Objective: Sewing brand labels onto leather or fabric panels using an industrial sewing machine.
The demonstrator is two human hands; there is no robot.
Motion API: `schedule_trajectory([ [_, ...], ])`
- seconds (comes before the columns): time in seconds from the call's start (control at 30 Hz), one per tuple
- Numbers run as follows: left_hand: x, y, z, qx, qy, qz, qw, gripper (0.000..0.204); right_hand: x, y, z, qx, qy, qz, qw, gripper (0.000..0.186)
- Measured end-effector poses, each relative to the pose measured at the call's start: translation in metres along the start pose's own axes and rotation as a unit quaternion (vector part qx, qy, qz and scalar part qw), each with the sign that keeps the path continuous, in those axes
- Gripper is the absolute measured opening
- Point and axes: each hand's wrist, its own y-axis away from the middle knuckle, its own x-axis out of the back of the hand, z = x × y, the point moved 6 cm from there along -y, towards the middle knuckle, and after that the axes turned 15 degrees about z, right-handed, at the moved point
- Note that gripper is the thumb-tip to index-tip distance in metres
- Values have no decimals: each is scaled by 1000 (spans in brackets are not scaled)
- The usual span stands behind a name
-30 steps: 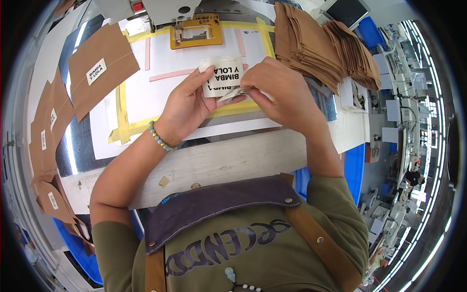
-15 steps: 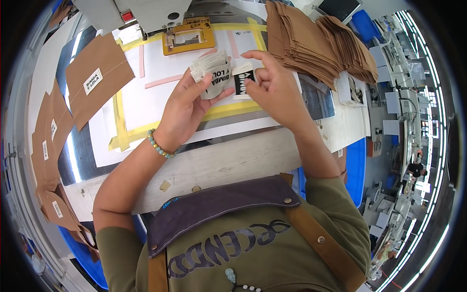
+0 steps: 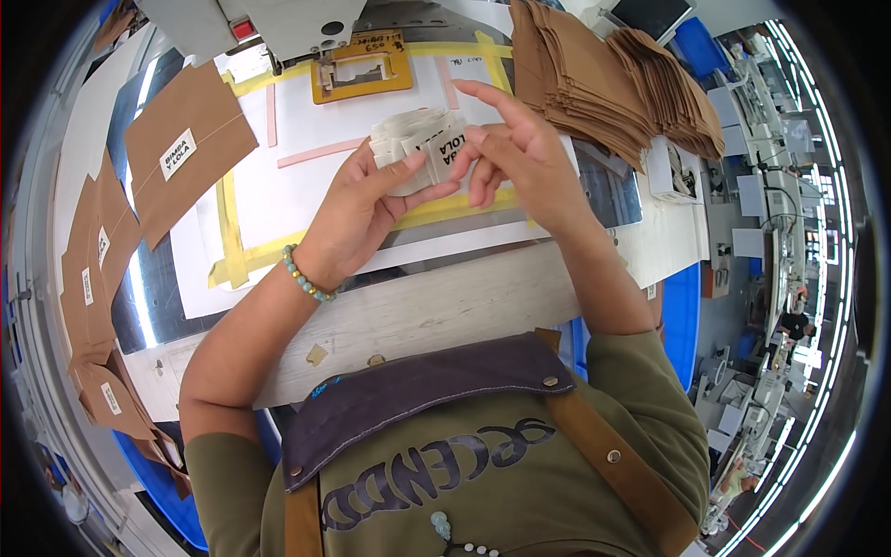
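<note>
A fanned stack of white fabric labels (image 3: 408,148) with black lettering is gripped in my left hand (image 3: 351,209), its thumb lying across the front. My right hand (image 3: 531,172) meets the right edge of the stack, thumb and bent fingers closed at the outermost label, with the index finger raised. The exact fingertip contact is partly hidden. Beyond the hands lies a yellow template frame (image 3: 401,79) with a rectangular window, beneath the head of a sewing machine (image 3: 269,23).
A white work sheet (image 3: 255,209) is bordered by yellow tape. Piles of brown cut pieces (image 3: 580,79) lie at the far right, beside a small white box (image 3: 670,176). Labelled brown pieces (image 3: 190,153) spread along the left. A blue bin (image 3: 682,325) stands below the table's right side.
The black-faced label that was between the hands is out of sight. My right hand has closed in on the stack, and the labels are turned and fanned differently.
</note>
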Motion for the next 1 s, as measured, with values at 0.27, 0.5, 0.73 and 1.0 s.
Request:
schedule_trajectory([
  [0.27,-1,0,3,33,88,13,996,44,25,-10,-10,120,105,43,986,35],
  [0.5,0,-2,2,11,72,22,997,44,23,-2,-18,236,235,0,943,29],
  [0.73,21,-11,-5,32,136,37,990,29,14,48,-14,360,368,-160,842,53],
  [1.0,24,-13,0,29,181,12,983,39,13,69,19,367,440,-114,811,57],
])
